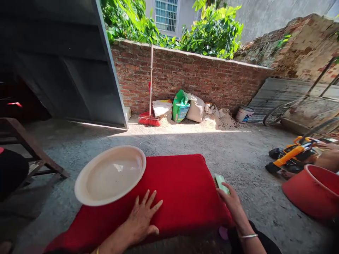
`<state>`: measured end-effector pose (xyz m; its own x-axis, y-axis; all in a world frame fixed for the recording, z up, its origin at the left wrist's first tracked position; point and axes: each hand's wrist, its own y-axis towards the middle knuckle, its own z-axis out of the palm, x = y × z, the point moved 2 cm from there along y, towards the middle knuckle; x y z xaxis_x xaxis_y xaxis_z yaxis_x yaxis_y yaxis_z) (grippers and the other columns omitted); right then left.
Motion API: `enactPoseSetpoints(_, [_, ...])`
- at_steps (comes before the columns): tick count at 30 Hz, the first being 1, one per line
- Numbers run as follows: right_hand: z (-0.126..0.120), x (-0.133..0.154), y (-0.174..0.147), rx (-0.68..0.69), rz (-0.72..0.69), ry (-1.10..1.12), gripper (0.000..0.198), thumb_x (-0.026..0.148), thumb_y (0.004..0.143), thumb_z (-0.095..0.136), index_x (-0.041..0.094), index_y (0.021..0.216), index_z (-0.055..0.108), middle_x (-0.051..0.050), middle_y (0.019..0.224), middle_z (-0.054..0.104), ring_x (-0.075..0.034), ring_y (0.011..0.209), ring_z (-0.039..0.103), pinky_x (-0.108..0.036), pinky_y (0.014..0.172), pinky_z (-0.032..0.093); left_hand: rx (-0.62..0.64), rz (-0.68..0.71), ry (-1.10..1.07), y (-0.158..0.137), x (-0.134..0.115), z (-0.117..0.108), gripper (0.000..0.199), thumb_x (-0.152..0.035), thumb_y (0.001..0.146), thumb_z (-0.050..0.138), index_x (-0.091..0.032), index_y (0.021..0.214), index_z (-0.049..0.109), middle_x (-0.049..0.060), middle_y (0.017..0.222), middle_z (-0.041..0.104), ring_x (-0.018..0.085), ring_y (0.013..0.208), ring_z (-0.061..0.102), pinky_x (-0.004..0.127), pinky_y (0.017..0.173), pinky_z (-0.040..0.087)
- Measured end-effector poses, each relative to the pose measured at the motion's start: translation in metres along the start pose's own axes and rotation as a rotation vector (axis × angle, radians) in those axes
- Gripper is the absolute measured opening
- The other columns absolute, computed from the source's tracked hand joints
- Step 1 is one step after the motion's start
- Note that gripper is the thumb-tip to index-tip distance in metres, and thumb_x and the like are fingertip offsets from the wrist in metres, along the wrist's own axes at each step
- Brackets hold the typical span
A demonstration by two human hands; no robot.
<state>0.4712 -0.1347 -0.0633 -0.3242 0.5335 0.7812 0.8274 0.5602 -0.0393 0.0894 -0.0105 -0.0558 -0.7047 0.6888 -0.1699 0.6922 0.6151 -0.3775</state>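
A bench or low table covered in red cloth [180,187] stretches across in front of me. My left hand [143,215] lies flat on the cloth with its fingers spread. Just beyond it, to the left, a wide pale basin [116,173] rests on the red cover, holding what looks like shallow water. Against the right side of the cloth, my right hand [230,197] grips a pale green scrubbing brush [221,182]. The brush's dark bristles face the red edge.
On the right are a red tub [308,195], a yellow-and-black toy vehicle [290,155] and part of another person. A wooden chair [34,151] stands left. Along the brick wall [185,72] are a red broom [149,121], sacks [180,109] and a paint bucket [244,114].
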Motion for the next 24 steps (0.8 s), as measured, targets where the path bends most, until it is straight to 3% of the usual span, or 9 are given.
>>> enactPoseSetpoints(4, [0.022,0.014,0.023,-0.002,0.013,-0.291,0.07,0.052,0.065,0.057,0.013,0.122,0.066,-0.014,0.096,0.068,-0.034,0.095,0.065,-0.044,0.082,0.051,-0.131,0.015,0.089,0.008,-0.002,0.049,0.111,-0.054,0.064,0.085,-0.034,0.156,0.027,0.02,0.165,0.018,0.05,0.149,0.011,0.083,0.108,0.009])
enactPoseSetpoints(7, [0.058,0.03,-0.003,-0.024,-0.022,-0.386,0.069,0.054,0.073,0.053,0.014,0.128,0.062,-0.018,0.105,0.065,-0.037,0.099,0.064,-0.048,0.082,0.05,-0.25,0.059,0.154,0.017,-0.005,0.083,0.101,-0.049,0.072,0.081,-0.034,0.156,0.027,0.021,0.164,0.023,0.051,0.148,0.019,0.087,0.103,0.015])
enactPoseSetpoints(9, [0.091,0.043,-0.034,0.035,-0.165,-0.403,0.063,0.053,0.077,0.054,0.019,0.129,0.062,-0.015,0.107,0.063,-0.034,0.097,0.064,-0.045,0.08,0.05,-0.307,0.072,0.167,0.021,-0.005,0.098,0.08,-0.042,0.084,0.07,-0.037,0.154,0.032,0.019,0.162,0.03,0.05,0.147,0.025,0.086,0.102,0.02])
enactPoseSetpoints(11, [0.12,0.056,-0.06,0.197,-0.385,-0.315,0.055,0.051,0.077,0.056,0.026,0.125,0.064,-0.01,0.104,0.063,-0.028,0.093,0.065,-0.04,0.08,0.051,-0.364,0.066,0.172,0.024,-0.004,0.106,0.066,-0.034,0.091,0.061,-0.039,0.152,0.037,0.016,0.16,0.035,0.047,0.146,0.028,0.086,0.102,0.021])
enactPoseSetpoints(14, [0.131,0.068,-0.059,0.367,-0.529,-0.138,0.054,0.056,0.073,0.058,0.026,0.118,0.067,-0.007,0.098,0.064,-0.025,0.091,0.064,-0.037,0.083,0.051,-0.398,0.105,0.16,0.023,-0.003,0.107,0.062,-0.033,0.093,0.058,-0.04,0.152,0.039,0.016,0.16,0.036,0.046,0.146,0.029,0.086,0.101,0.022])
enactPoseSetpoints(16, [0.115,0.07,-0.025,0.271,-0.439,-0.155,0.064,0.063,0.067,0.059,0.021,0.115,0.067,-0.01,0.096,0.064,-0.029,0.092,0.063,-0.041,0.084,0.05,-0.376,0.123,0.133,0.019,-0.002,0.1,0.063,-0.039,0.092,0.06,-0.04,0.151,0.04,0.017,0.161,0.033,0.049,0.145,0.029,0.087,0.099,0.023])
enactPoseSetpoints(20, [0.08,0.067,0.05,0.009,-0.053,-0.388,0.074,0.064,0.065,0.054,0.013,0.118,0.064,-0.017,0.091,0.065,-0.037,0.09,0.061,-0.048,0.077,0.049,-0.307,0.167,0.078,0.008,0.0,0.078,0.073,-0.054,0.087,0.064,-0.036,0.153,0.039,0.021,0.161,0.03,0.053,0.143,0.029,0.087,0.094,0.026])
enactPoseSetpoints(22, [0.088,0.072,0.05,-0.016,0.039,-0.455,0.074,0.062,0.068,0.052,0.012,0.122,0.062,-0.019,0.093,0.064,-0.038,0.089,0.062,-0.048,0.074,0.048,-0.314,0.188,0.074,0.005,0.0,0.072,0.072,-0.056,0.088,0.062,-0.034,0.153,0.04,0.022,0.16,0.032,0.053,0.142,0.03,0.085,0.094,0.028])
enactPoseSetpoints(24, [0.116,0.084,0.021,0.05,-0.053,-0.431,0.073,0.061,0.068,0.052,0.013,0.122,0.063,-0.019,0.098,0.063,-0.036,0.089,0.062,-0.047,0.074,0.049,-0.344,0.175,0.083,0.005,-0.001,0.073,0.064,-0.054,0.091,0.057,-0.035,0.151,0.042,0.021,0.159,0.035,0.052,0.142,0.032,0.084,0.095,0.028])
